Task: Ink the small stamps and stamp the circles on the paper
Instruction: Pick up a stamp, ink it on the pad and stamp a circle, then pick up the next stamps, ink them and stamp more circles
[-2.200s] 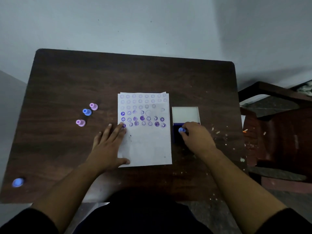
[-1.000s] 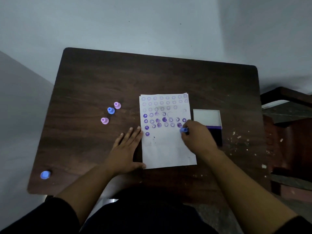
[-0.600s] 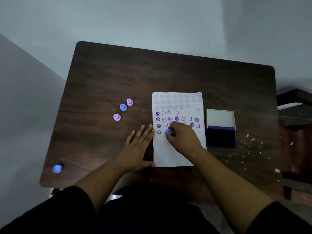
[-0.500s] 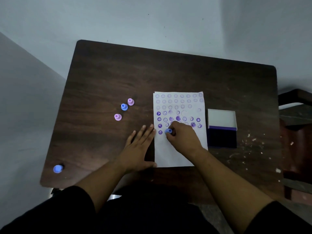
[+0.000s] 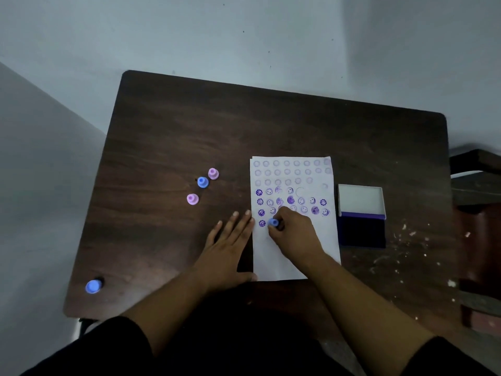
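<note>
A white paper with rows of purple circles lies on the dark wooden table. My right hand grips a small blue stamp and holds it down on the paper, just right of the single print in the lowest stamped row. My left hand lies flat with fingers spread, its fingertips at the paper's left edge. An open ink pad with a white lid sits right of the paper. Two pink stamps and a blue stamp stand left of the paper.
Another blue stamp lies near the table's front left corner. White flecks dot the table's right side. Dark wooden furniture stands past the right edge. A grey wall rises behind the table.
My right hand carried the blue stamp from the ink pad leftwards onto the paper and now holds it on the lowest stamped row. My left hand stays flat.
</note>
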Motion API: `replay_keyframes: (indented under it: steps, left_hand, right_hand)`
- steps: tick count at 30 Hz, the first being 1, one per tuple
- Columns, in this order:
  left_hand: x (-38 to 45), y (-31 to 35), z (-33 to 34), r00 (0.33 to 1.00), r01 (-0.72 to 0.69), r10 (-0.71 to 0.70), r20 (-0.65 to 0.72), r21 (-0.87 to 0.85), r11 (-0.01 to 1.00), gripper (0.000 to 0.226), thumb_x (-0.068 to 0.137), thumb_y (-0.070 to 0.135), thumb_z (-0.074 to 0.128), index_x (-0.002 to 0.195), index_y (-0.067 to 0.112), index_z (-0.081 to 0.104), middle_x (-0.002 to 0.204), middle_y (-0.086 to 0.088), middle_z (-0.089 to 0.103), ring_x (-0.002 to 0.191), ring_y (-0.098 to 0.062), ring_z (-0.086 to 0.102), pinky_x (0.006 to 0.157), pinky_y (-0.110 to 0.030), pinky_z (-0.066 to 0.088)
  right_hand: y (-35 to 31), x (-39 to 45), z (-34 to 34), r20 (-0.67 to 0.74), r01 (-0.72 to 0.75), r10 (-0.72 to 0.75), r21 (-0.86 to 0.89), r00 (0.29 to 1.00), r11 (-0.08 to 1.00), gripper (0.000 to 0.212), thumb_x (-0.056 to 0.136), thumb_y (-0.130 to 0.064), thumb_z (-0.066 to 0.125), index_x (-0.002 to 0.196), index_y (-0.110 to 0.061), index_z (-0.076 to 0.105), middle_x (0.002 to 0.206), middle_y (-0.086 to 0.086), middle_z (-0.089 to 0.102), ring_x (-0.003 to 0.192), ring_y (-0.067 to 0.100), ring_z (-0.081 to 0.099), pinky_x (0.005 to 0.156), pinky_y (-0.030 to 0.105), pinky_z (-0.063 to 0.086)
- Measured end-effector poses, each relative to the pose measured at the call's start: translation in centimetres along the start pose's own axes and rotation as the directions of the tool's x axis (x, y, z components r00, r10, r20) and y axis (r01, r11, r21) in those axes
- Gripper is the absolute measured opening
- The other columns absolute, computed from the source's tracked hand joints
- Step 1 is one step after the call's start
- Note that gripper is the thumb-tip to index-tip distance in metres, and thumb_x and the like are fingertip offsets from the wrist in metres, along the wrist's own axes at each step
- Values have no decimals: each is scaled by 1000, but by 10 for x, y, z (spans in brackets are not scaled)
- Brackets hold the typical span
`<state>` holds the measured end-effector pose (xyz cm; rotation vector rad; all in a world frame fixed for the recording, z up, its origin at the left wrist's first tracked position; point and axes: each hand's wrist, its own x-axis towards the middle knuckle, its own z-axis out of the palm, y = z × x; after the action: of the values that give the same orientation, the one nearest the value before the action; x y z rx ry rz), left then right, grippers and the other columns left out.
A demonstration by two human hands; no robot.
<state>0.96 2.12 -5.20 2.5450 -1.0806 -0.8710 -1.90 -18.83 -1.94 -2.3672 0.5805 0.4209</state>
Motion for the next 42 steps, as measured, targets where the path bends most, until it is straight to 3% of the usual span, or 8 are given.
replay_keyframes:
  steps: [9, 17, 27, 42]
  left_hand:
    - [0, -1, 0, 1000, -6, 6, 5, 12, 1000, 127, 78, 79, 62, 161, 31, -22, 166, 14, -35, 150, -9, -37, 122, -38, -18]
    - [-1, -1, -2, 1000, -9, 9, 26, 16, 1000, 127, 78, 79, 61, 160, 31, -24, 166, 14, -35, 149, -8, -38, 125, -43, -14]
    - [-1, -1, -8, 994, -24, 25, 110, -12, 1000, 123, 84, 74, 61, 159, 30, -26, 165, 11, -39, 148, -11, -40, 123, -45, -19]
    - [-1, -6, -5, 995, -63, 67, 72, -59, 996, 124, 85, 71, 64, 160, 28, -25, 166, 9, -36, 149, -11, -39, 123, -46, -19]
  right_hand:
    - [-4, -1, 2, -8, -32, 32, -9, 999, 999, 20, 91, -27, 70, 84, -18, 54, 76, 1, 63, 71, 19, 61, 69, 39, 53]
    - [-9, 3, -6, 35, -22, 27, -130, 999, 991, 17, 94, -28, 67, 93, -11, 63, 86, 9, 70, 79, 25, 64, 71, 34, 51]
    - [-71, 60, -19, -91, 74, -95, -210, 991, 975, 18, 94, -36, 64, 91, -19, 67, 84, 1, 71, 76, 19, 67, 77, 41, 60]
    - [-116, 124, 10, 8, 133, -135, -235, 991, 963, 9, 92, -26, 71, 99, -20, 69, 98, 0, 66, 90, 15, 63, 83, 37, 57]
